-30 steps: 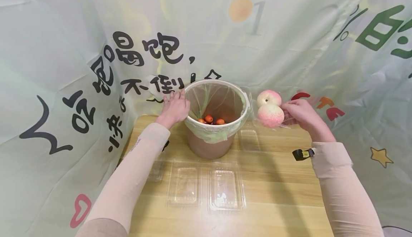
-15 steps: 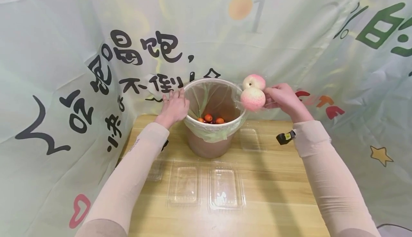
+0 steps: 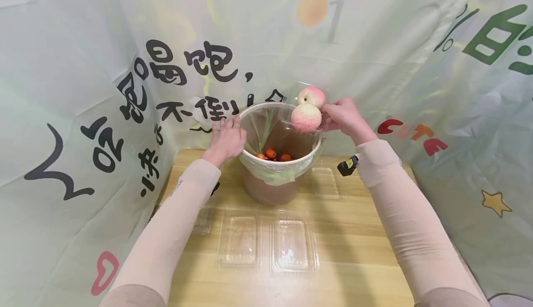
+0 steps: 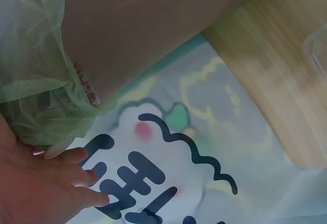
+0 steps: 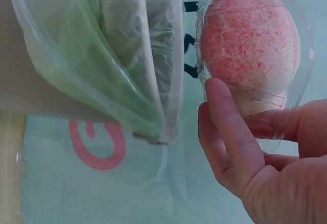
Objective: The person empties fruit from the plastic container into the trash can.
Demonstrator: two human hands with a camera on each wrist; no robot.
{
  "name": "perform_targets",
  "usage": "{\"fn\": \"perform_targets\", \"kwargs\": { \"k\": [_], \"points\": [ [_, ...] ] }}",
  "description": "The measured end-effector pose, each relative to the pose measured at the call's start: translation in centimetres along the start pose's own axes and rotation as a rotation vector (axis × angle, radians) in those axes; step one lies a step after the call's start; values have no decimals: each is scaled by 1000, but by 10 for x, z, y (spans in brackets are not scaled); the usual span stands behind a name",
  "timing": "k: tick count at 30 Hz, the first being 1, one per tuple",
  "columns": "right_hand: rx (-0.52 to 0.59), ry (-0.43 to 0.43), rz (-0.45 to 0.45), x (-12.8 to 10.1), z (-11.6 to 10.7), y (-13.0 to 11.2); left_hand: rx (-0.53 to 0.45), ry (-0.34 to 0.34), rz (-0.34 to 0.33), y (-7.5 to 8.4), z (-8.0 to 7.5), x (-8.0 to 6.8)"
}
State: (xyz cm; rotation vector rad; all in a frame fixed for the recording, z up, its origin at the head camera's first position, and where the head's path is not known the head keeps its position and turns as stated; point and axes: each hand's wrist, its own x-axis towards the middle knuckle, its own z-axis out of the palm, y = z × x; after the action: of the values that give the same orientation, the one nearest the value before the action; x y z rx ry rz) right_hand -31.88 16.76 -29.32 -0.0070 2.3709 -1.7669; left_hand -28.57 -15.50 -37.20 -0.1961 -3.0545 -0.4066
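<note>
Two hands up at the bin (image 3: pixel 283 177) now. On the left, my left hand (image 3: pixel 226 139) lies flat against its rim and green liner (image 4: pixel 36 96), fingers straight, gripping nothing; the wrist view cuts the palm off at the frame's edge. Inside the bin, small red-orange fruits (image 3: pixel 272 154) sit at the bottom, partly hidden by the near wall. Moving right: my right hand (image 3: pixel 343 117) pinches a clear clamshell box (image 5: pixel 255 55) holding two peaches (image 3: pixel 307 110), tilted above the bin's right rim. Thumb in front, fingers behind the plastic. Nearer me, empty clear trays (image 3: pixel 268 242) on the wooden table (image 3: pixel 358 251), faint and hard to outline.
</note>
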Motion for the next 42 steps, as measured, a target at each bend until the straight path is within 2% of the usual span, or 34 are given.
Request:
{"fn": "perform_targets", "kwargs": {
  "k": [11,23,30,42],
  "points": [
    [-14,16,-5,7,20,2,13,9,9,2,0,2],
    [-79,75,-35,15,34,5,8,11,2,1,4,1],
    [-75,83,-61,16,41,9,10,2,5,3,3,1],
    [-159,134,-95,17,47,13,-2,5,3,0,3,0]
  ]
}}
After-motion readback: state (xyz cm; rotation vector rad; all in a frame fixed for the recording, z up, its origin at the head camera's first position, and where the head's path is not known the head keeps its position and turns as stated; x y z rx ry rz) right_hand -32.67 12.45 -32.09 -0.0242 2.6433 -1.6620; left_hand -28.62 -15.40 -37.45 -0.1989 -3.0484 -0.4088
